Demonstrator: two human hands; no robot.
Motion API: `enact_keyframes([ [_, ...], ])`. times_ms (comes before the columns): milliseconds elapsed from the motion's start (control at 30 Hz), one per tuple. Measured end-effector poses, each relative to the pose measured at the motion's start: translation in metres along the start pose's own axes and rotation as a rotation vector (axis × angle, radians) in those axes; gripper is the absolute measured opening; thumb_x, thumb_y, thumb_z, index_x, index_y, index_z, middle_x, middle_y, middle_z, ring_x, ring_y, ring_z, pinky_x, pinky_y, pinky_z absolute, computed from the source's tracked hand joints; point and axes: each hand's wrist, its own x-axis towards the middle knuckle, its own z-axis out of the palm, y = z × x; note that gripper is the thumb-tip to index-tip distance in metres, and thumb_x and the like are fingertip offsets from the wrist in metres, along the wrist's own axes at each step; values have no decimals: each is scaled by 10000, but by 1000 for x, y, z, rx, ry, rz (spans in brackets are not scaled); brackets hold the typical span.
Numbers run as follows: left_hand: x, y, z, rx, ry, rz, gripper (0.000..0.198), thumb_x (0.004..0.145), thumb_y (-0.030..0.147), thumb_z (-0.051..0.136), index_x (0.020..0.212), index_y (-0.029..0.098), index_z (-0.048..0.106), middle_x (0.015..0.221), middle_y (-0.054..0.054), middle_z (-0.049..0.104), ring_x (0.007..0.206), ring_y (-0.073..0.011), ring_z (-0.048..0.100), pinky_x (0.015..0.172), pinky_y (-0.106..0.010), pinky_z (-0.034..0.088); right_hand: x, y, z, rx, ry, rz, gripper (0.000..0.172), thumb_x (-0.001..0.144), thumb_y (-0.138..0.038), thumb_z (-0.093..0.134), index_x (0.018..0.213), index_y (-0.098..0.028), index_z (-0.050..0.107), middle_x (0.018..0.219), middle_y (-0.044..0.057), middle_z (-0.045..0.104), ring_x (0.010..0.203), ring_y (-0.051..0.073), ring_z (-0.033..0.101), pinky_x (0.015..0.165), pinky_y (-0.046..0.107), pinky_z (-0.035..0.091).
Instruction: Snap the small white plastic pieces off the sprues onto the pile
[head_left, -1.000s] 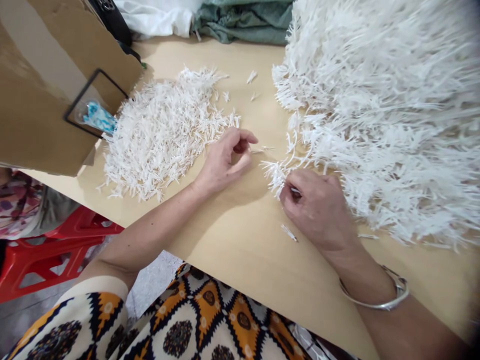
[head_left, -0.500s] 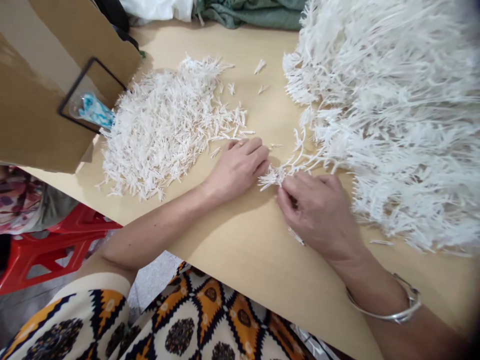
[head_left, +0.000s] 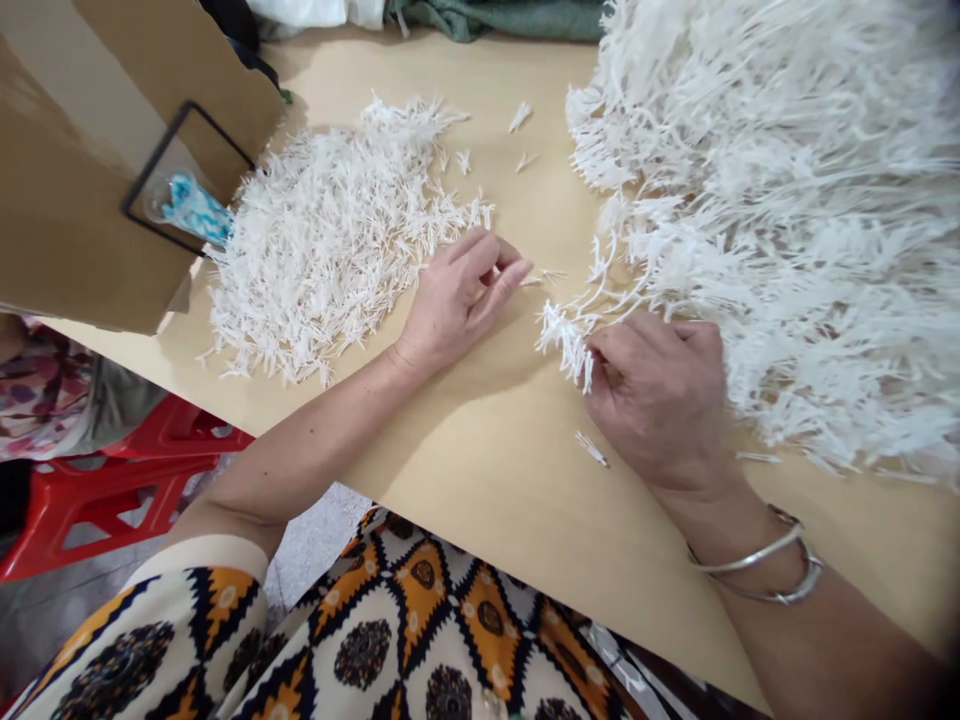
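Bristling from the right hand (head_left: 654, 400), thin, branching white strands (head_left: 566, 342)

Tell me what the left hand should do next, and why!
Perhaps the left hand should move to the white tuft: the right hand holds it with its tips sticking out, and the left hand is close by but not touching it.

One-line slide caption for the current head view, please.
Right hand holding a white tuft beside the larger white pile; left hand near the smaller pile.
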Motion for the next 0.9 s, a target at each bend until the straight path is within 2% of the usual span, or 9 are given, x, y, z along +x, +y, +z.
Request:
enact_keyframes([
  [67,-1,10,-2,-80,-119,75,341,1124,471,411,1015,253,650,1011,-60,733,994,-191,692,922,-384,550,0,1,-2,-20,-1,17,255,1048,-204,504,810,-242,588,745,29,586,735,214,538,837,410,372],
  [133,-3,15,-1,-113,-191,152,332,1091,535,477,1072,255,655,1067,-69,744,1049,-205,700,948,-390,546,0,2,-3,-58,-7,25,248,1059,-225,505,826,-247,589,757,31,598,753,223,558,855,417,383],
  [200,-5,14,3,-89,-204,196,313,1063,541,547,1072,247,653,1058,-65,746,1049,-209,701,948,-385,528,0,4,-3,-98,-13,15,237,1056,-222,510,832,-249,583,759,28,602,761,224,564,859,413,390],
  [300,-6,10,8,-52,-183,196,284,1089,463,528,985,224,640,960,-39,732,949,-173,695,894,-346,494,0,6,0,-140,-4,-37,216,1026,-179,535,821,-243,565,749,13,589,743,209,546,835,391,381],
  [433,-7,11,9,3,-208,114,290,1087,418,535,897,211,605,875,-13,698,832,-149,655,833,-328,443,2,6,2,-162,8,-43,213,989,-175,588,790,-236,539,734,-3,578,719,191,517,813,374,358],
  [600,-8,18,11,239,-231,-96,190,1053,280,555,883,208,600,946,-17,697,865,-176,623,928,-398,376,5,-5,-2,-156,-137,-126,184,1013,-167,523,848,-222,581,797,16,595,747,195,516,833,387,353],
  [667,-6,13,11,260,-177,-173,199,1051,262,551,862,213,586,934,-17,683,860,-179,604,910,-398,371,5,-11,-4,-152,-166,-155,185,1006,-146,502,864,-216,596,808,20,594,744,193,502,832,390,342],
  [767,-1,-4,8,248,16,-323,258,1063,267,543,809,224,531,861,-21,636,861,-187,586,852,-377,383,2,-16,-5,-141,-197,-168,188,983,-114,503,853,-211,596,800,18,597,738,186,498,822,389,328],
  [900,-2,-22,8,180,123,-300,285,1057,381,601,828,237,511,849,-14,622,857,-177,594,810,-357,411,0,-12,-3,-139,-135,-131,221,1009,-138,499,820,-229,570,761,16,602,736,196,510,815,386,355],
])
